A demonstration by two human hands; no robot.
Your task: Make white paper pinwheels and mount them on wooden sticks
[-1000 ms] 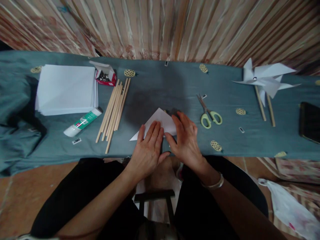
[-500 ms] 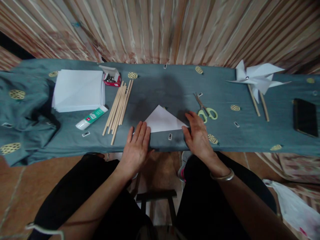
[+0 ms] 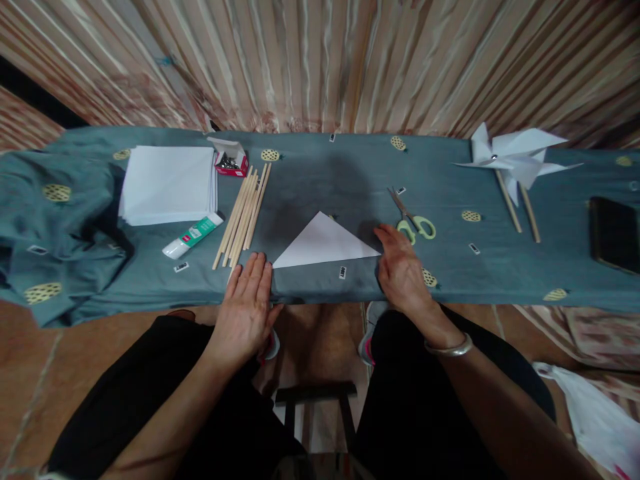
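Note:
A white sheet of paper, folded into a triangle, lies on the cloth with its long edge toward me. My left hand is open and palm down at the table's front, its fingers stretched out just beside the triangle's left corner. At the right corner is my right hand, with loosely bent fingers against or very near the paper's tip; its thumb is mostly hidden. Green-handled scissors lie right beyond that hand, blades slightly apart. Several wooden sticks lie just past my left fingertips.
A stack of white paper, a glue tube and a small red box of metal pins or tacks are at the left. A white paper pinwheel on sticks and a dark phone are at the right. A curtain hangs behind.
My left hand has slid left along the folded edge and off the triangle's left corner. My right hand has shifted slightly right, its thumb now tucked in closer.

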